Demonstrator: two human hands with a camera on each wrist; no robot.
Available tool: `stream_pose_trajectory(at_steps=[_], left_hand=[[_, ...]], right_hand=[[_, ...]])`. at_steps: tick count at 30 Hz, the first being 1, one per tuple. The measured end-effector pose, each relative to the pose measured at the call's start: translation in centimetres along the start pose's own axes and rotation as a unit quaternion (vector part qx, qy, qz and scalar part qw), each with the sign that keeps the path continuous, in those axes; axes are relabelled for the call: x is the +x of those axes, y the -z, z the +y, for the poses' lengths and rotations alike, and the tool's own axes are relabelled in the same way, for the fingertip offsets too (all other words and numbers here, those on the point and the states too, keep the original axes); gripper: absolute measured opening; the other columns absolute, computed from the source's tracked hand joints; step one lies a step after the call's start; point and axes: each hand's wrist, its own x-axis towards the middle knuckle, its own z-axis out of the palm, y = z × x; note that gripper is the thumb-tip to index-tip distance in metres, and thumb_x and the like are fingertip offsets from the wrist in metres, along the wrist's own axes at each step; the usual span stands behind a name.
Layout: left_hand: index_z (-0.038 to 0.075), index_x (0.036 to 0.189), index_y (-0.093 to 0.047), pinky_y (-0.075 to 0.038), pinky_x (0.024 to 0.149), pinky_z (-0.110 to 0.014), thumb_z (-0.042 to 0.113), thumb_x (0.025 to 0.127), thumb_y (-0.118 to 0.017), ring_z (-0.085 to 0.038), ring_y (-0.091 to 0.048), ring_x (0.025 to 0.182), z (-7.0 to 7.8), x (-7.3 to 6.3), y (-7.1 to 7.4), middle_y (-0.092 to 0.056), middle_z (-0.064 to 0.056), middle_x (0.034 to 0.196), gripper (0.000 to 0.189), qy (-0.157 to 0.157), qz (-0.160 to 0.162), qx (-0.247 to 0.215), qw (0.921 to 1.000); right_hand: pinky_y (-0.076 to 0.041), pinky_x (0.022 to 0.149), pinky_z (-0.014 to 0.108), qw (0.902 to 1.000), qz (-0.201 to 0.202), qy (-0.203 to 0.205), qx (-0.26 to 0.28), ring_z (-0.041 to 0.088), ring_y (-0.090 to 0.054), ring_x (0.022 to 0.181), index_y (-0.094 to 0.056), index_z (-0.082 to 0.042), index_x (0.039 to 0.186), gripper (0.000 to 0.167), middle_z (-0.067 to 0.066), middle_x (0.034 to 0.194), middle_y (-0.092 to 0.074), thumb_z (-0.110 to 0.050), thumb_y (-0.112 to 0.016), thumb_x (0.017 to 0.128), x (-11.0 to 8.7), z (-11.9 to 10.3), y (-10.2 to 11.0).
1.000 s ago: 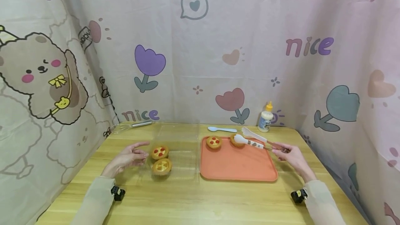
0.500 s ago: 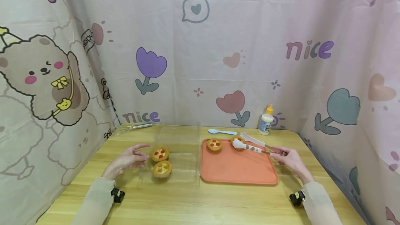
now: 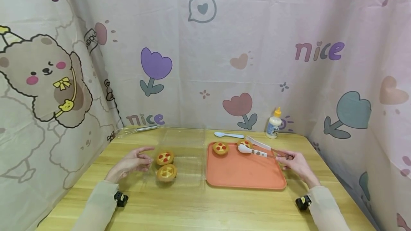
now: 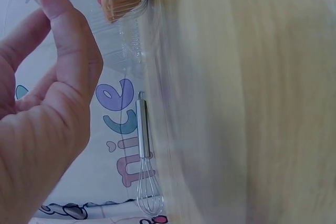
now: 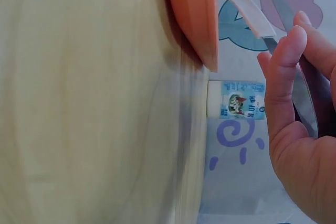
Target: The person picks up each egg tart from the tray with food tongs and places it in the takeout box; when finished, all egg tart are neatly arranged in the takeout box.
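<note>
My right hand [image 3: 297, 163] grips the handles of white-tipped tongs [image 3: 257, 152], whose arms stand spread on either side of a small red-topped tart [image 3: 245, 144] at the back of the orange tray [image 3: 245, 174]. Another red-topped tart [image 3: 220, 148] sits at the tray's back left. At the left, a clear plastic box [image 3: 189, 177] with its lid raised holds a red-dotted tart [image 3: 165, 158] and a yellow-topped tart [image 3: 166, 172]. My left hand [image 3: 131, 163] is at the box's left wall, fingers loosely bent and fingertips right at the plastic. The right wrist view shows the tongs' metal handles [image 5: 302, 93] under the fingers.
A wire whisk [image 3: 138, 130] lies at the back left of the wooden table [image 3: 192, 206]. Behind the tray lie a pale blue spoon [image 3: 229, 135] and, further right, an upright bottle [image 3: 273, 124] with a yellow nozzle. A patterned curtain [image 3: 199, 63] hangs behind.
My right hand has moved slightly left with the tongs, bringing their tips further along the back tart. The left hand stays at the box. The head view has shifted slightly.
</note>
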Motion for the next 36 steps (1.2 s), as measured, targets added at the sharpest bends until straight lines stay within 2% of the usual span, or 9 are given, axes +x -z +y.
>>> stream_pose_trajectory(at_steps=[5, 14, 19, 28, 36], left_hand=[[-0.002, 0.153, -0.017, -0.061, 0.073, -0.034, 0.006, 0.094, -0.064, -0.017, -0.065, 0.079, 0.0, 0.0, 0.0, -0.066, -0.011, 0.097, 0.076, -0.002, 0.000, 0.007, 1.0000], [-0.002, 0.153, -0.017, -0.061, 0.072, -0.033, 0.006, 0.094, -0.063, -0.016, -0.065, 0.078, -0.1, 0.0, 0.1, -0.066, -0.011, 0.096, 0.076, -0.001, 0.003, 0.009, 1.0000], [-0.002, 0.153, -0.019, -0.061, 0.072, -0.033, 0.007, 0.093, -0.064, -0.016, -0.065, 0.078, -0.1, 0.0, 0.1, -0.065, -0.010, 0.096, 0.076, -0.002, 0.003, 0.008, 1.0000], [-0.003, 0.153, -0.018, -0.060, 0.070, -0.032, 0.006, 0.093, -0.064, -0.016, -0.065, 0.077, 0.0, -0.3, 0.1, -0.065, -0.011, 0.096, 0.076, -0.001, 0.005, 0.002, 1.0000], [-0.002, 0.154, -0.017, -0.060, 0.073, -0.034, 0.009, 0.093, -0.066, -0.016, -0.065, 0.079, 0.0, -0.3, -0.1, -0.064, -0.011, 0.096, 0.079, -0.008, -0.001, 0.002, 1.0000]], right_hand=[[-0.060, 0.064, 0.029, 0.9999, -0.006, 0.006, 0.009, 0.016, -0.070, 0.084, -0.046, 0.009, 0.140, 0.063, 0.032, 0.134, -0.054, -0.021, -0.071, 0.091, -0.1, 0.0, -0.1], [-0.060, 0.064, 0.030, 1.0000, 0.003, 0.002, 0.004, 0.020, -0.070, 0.077, -0.048, 0.009, 0.138, 0.059, 0.031, 0.134, -0.054, -0.018, -0.071, 0.091, -0.1, -0.1, -0.3], [-0.061, 0.069, 0.034, 0.9999, 0.010, -0.004, 0.002, 0.022, -0.072, 0.083, -0.049, 0.008, 0.138, 0.058, 0.030, 0.131, -0.056, -0.018, -0.071, 0.091, -0.1, -0.3, -0.4], [-0.061, 0.074, 0.036, 0.9999, 0.005, 0.009, 0.000, 0.026, -0.071, 0.093, -0.049, 0.007, 0.139, 0.057, 0.031, 0.132, -0.056, -0.019, -0.069, 0.093, -0.1, -1.1, -0.6], [-0.061, 0.073, 0.036, 0.9999, 0.000, 0.014, 0.000, 0.021, -0.071, 0.086, -0.049, 0.007, 0.138, 0.057, 0.028, 0.126, -0.062, -0.017, -0.070, 0.092, -0.5, -2.0, -1.4]])
